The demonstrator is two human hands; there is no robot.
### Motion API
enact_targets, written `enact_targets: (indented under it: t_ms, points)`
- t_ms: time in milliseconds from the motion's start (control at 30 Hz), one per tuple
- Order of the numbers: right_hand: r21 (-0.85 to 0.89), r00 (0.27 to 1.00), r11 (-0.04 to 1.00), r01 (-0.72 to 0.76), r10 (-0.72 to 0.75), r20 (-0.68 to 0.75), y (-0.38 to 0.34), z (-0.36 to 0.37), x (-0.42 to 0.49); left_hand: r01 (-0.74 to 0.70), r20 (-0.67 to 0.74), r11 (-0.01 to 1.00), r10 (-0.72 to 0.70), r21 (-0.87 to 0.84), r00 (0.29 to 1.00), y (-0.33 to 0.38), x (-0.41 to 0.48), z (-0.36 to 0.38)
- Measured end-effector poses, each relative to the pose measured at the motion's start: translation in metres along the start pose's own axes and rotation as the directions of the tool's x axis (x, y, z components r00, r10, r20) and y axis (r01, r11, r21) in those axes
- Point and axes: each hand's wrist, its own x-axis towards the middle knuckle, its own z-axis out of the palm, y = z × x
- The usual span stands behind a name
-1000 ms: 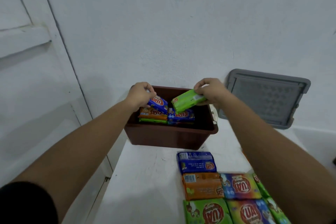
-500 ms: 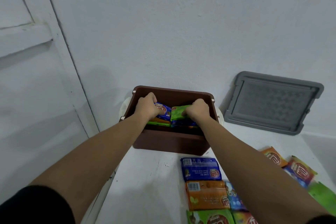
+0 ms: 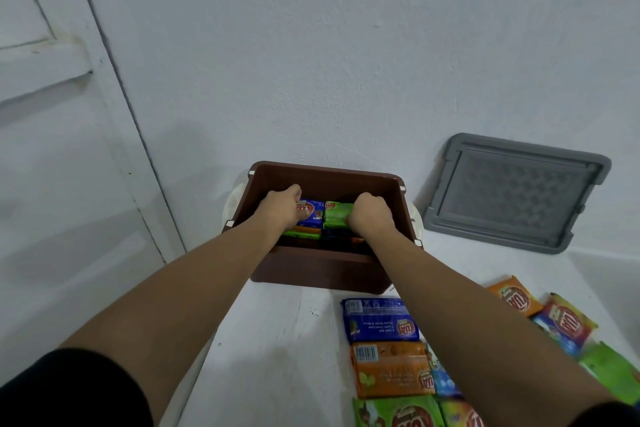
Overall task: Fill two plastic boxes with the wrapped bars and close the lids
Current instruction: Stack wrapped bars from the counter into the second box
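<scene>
Both hands have come down since a second ago, when they held their bars above the rim; now they sit low inside the brown box, and the view has swung to show more loose bars on the right. The left hand has its fingers curled round the blue bar and holds it on top of the left stack, with an orange wrapper and a green one showing beneath it. The right hand is curled the same way round the green bar, which lies just beside the blue one on the right stack, above darker wrappers that sit in shadow. The box stands open at the far end of the white table, close to the wall. Its grey lid leans against that wall to the right, apart from the box. Nearer to the person, a blue packet lies flat with an orange packet touching its near edge, and a green packet below that is cut off by the frame. Between the right forearm and the table's right edge lie an orange bar, a red and yellow bar and another green one. Black sleeves show at the bottom corners.
</scene>
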Motion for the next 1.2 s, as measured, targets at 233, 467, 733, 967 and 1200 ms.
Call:
enact_targets:
  t_ms: [233, 467, 733, 967, 1200]
  points:
    - [-0.108, 0.991, 0.985, 0.131, -0.129, 0.031, 0.003, -0.032, -0.017, -0.029, -0.099, 0.975, 0.053, 0.222, 0.994, 0.011, -0.013, -0.011]
    - [0.135, 0.953, 0.945, 0.299, -0.288, -0.100, 0.042, -0.076, -0.077, -0.515, -0.327, 0.857, 0.488, 0.004, 0.809, 0.051, -0.079, -0.018]
    - [0.429, 0.981, 0.885, 0.182, -0.133, -0.141, 0.125, -0.074, -0.136, -0.543, -0.245, 0.829, 0.503, -0.135, 0.829, 0.042, -0.156, 0.067]
    - [-0.103, 0.985, 0.994, -0.044, 0.060, 0.164, 0.186, -0.045, -0.151, -0.124, -0.153, 0.987, 0.107, -0.103, 0.982, 0.027, -0.152, 0.114]
    - [-0.206, 0.974, 0.978, -0.045, 0.089, 0.207, 0.203, -0.032, -0.164, -0.043, -0.086, 0.996, 0.036, -0.081, 0.996, 0.034, -0.149, 0.125]
